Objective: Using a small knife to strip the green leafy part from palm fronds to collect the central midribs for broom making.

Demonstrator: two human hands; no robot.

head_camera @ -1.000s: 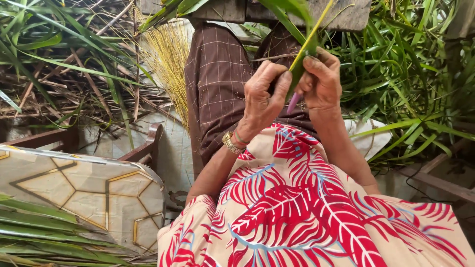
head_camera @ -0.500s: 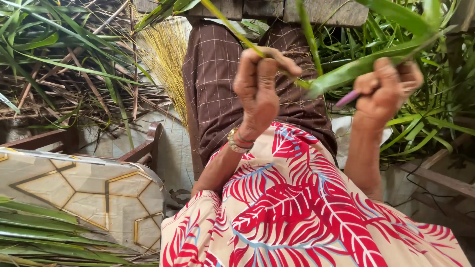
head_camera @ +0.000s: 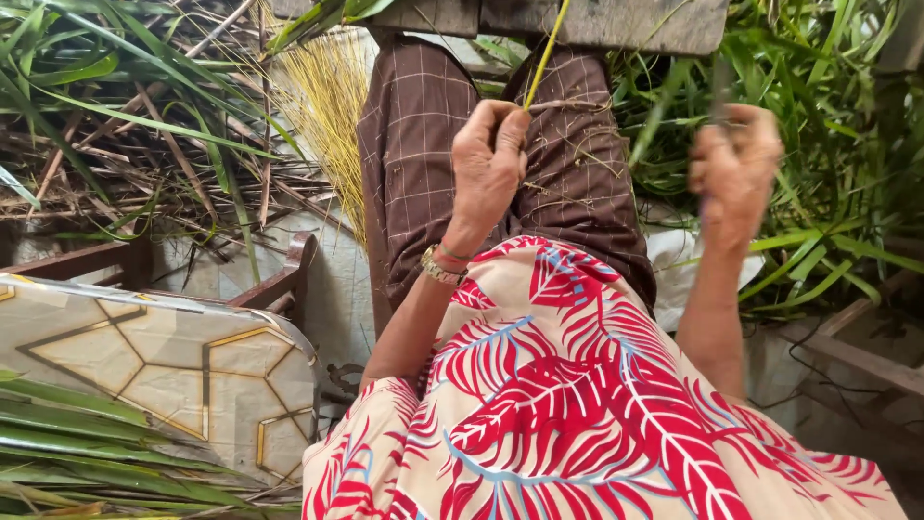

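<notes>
left hand (head_camera: 489,164) clenched around a thin yellow-green leaf midrib (head_camera: 545,53), thumb side up, over the lap. midrib ran up from the fist and out past the top edge, crossing in front of a grey wooden plank (head_camera: 616,21). wristwatch (head_camera: 440,267) and a thin red band worn on the left wrist.

right hand (head_camera: 733,164) raised well apart to the right, blurred; fingers curled, a dark narrow shape seen near the fist, but could not tell what, or whether gripped. blurred green leaf strip (head_camera: 659,116) seen just left of that hand, contact unclear.

under both hands: brown checked cloth (head_camera: 414,154) over the knees, loose pale fibres lying on it. nearer the camera, cream garment with red leaf print (head_camera: 577,414), covering the lower forearms' background and hiding the seat.

left of the knees: bundle of yellow stripped midribs (head_camera: 327,106), fanned downward, touching the brown cloth's edge. beyond, heap of dry brown stalks and green leaves (head_camera: 125,125) on the ground.

lower left: patterned cushion with gold lines (head_camera: 173,366) on a wooden frame (head_camera: 279,279); flat green leaves (head_camera: 77,443) stacked on its near corner.

right side: dense green leaves (head_camera: 837,144), a white sack (head_camera: 683,260) partly hidden behind the right forearm, wooden slats (head_camera: 857,351) below.
</notes>
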